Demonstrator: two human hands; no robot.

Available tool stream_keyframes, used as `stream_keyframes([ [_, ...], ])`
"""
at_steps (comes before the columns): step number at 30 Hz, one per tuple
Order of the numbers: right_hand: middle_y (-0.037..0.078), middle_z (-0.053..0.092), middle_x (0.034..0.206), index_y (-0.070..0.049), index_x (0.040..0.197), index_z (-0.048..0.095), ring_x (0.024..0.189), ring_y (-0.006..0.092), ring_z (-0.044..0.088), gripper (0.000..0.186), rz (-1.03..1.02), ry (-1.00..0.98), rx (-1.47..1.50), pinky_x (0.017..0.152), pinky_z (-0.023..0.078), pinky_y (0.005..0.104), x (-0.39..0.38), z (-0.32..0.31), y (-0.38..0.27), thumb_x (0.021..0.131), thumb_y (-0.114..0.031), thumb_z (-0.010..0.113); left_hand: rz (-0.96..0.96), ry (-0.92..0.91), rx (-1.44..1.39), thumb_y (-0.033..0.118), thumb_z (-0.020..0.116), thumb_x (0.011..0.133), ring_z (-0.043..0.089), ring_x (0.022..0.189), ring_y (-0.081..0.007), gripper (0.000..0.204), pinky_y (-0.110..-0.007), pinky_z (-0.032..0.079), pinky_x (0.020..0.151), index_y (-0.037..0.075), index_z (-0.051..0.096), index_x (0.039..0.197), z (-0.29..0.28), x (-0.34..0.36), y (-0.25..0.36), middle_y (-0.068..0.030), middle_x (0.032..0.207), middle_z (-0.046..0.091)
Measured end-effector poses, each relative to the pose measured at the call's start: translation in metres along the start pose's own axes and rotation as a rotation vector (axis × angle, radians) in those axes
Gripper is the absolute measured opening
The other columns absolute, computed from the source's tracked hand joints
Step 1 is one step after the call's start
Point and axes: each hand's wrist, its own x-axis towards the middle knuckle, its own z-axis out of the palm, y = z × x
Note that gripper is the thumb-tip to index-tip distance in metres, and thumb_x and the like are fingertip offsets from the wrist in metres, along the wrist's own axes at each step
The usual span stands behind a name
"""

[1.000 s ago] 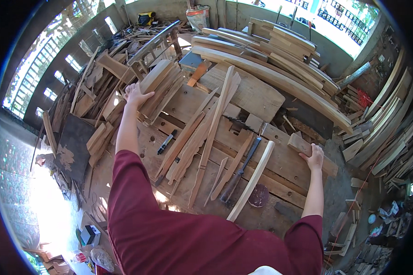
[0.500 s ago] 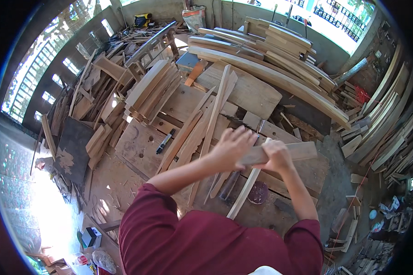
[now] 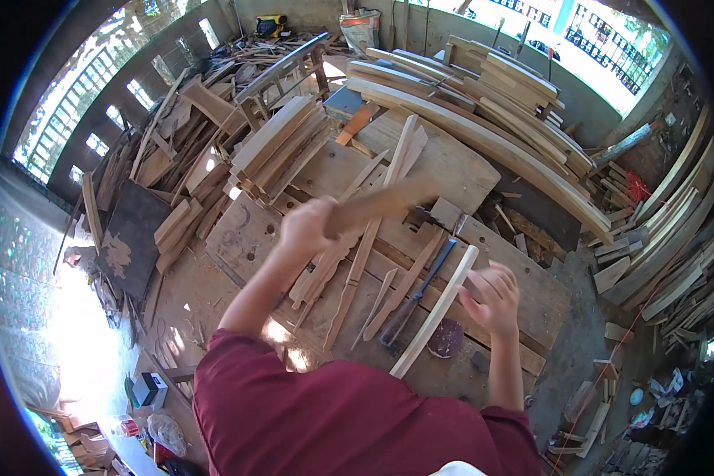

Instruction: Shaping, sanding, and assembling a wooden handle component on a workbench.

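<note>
A short wooden board, smeared by motion, sticks out to the right from my left hand, which is closed round its near end above the workbench. My right hand is raised, fingers apart and holding nothing. Just left of it, a pale squared wood strip lies slanting toward my body. A round dark red disc rests beside that strip. On the other side lie a long thin tool, blue along part of its length, and a pointed wooden slat.
Under everything is a worn wooden workbench. Shaped slats lie across its middle, and stacked boards stand at its far left. Long curved timbers are piled behind. Scrap wood heaps along the left wall.
The board has passed from my right hand to my left and swung left and away from me. My right hand has let go and opened. The whole view has shifted slightly.
</note>
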Motion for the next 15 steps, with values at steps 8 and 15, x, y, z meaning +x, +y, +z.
stream_keyframes([
  [8,0.002,0.058,0.069,-0.006,0.093,0.065,0.06,0.0172,0.056,0.025,0.265,0.161,0.046,0.059,0.045,0.0295,-0.043,-0.009,0.0,0.069,-0.003,0.068,-0.4,0.237,0.136,0.034,0.079,0.057,0.056,0.101,-0.0306,0.068,-0.042,0.048,0.081,0.011,0.053,0.115,-0.02,0.059,-0.115,-0.0121,0.109,0.055],
  [15,0.002,0.057,0.066,-0.007,0.094,0.066,0.057,0.016,0.054,0.026,0.277,0.167,0.088,0.057,0.044,0.0278,-0.048,0.006,-0.008,0.069,0.0,0.066,-0.403,0.193,0.253,0.037,0.079,0.057,0.048,0.111,-0.029,0.077,-0.041,0.042,0.09,0.012,0.051,0.124,0.0,0.093,-0.16,-0.011,0.111,0.053],
])
